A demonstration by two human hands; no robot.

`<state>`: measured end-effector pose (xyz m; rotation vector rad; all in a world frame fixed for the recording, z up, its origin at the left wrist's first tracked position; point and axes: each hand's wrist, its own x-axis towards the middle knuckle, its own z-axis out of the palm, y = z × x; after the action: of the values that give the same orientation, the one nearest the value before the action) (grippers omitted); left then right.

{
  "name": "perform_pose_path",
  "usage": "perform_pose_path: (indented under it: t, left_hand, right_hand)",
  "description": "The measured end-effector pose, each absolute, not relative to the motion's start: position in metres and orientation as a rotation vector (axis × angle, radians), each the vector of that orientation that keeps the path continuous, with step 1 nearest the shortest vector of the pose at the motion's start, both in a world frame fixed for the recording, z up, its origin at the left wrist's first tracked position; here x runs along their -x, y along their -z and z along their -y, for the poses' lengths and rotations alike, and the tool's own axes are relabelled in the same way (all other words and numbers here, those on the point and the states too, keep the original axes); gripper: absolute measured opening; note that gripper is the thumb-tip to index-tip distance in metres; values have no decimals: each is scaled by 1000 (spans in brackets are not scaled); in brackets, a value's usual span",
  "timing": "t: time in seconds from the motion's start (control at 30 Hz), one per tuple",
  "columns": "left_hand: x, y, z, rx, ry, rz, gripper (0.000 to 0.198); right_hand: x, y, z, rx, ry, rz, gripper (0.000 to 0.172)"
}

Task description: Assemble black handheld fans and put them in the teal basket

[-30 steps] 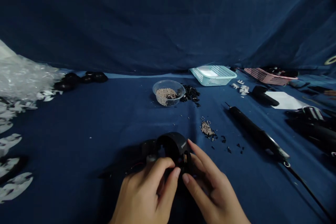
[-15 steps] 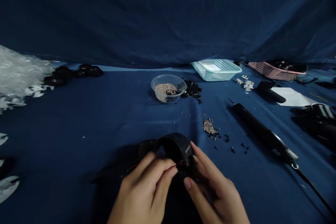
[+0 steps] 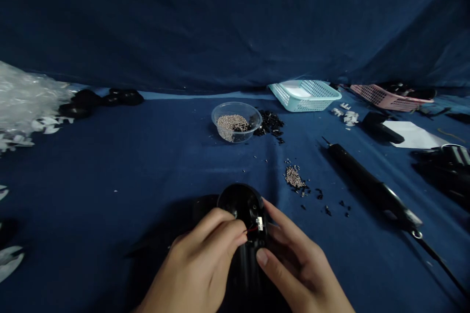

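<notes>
A glossy black rounded plastic housing (image 3: 237,196) is tilted so that its hollow inside faces me. My right hand (image 3: 299,259) grips its right edge, thumb in front and fingers behind. At that edge, inside the housing, sits a small white connector (image 3: 260,224) with thin red wire (image 3: 252,229) running out of it. Thumb and forefinger of my left hand (image 3: 205,254) are pinched on the wire just left of the connector. The left hand covers part of the housing, and another dark part behind it is hard to make out.
A clear bowl (image 3: 222,129) of small screws stands ahead, beside a heap of black bits (image 3: 270,123). Loose screws (image 3: 293,177) lie nearer. To the right rests a black electric screwdriver (image 3: 367,183). Behind are a light blue basket (image 3: 312,105) and a pink basket (image 3: 392,102).
The housing has tipped so that more of its inside shows, and the white connector has come into plain view. Both hands keep their holds.
</notes>
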<state>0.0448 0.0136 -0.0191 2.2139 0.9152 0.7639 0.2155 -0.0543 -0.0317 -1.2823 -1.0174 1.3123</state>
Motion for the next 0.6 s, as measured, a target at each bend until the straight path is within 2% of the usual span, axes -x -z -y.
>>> perform_pose_path:
  t: [0.2, 0.47, 0.6]
  left_hand:
    - [-38, 19, -17, -2415, -627, -926, 22]
    - [-44, 21, -15, -2486, -772, -954, 21]
    - [-46, 21, -13, -2542, -777, -979, 20]
  right_hand:
    - [-213, 31, 52, 1242, -1413, 944, 57]
    - [-212, 26, 51, 1254, -1478, 815, 63]
    - [-209, 27, 52, 1201, -1487, 803, 58]
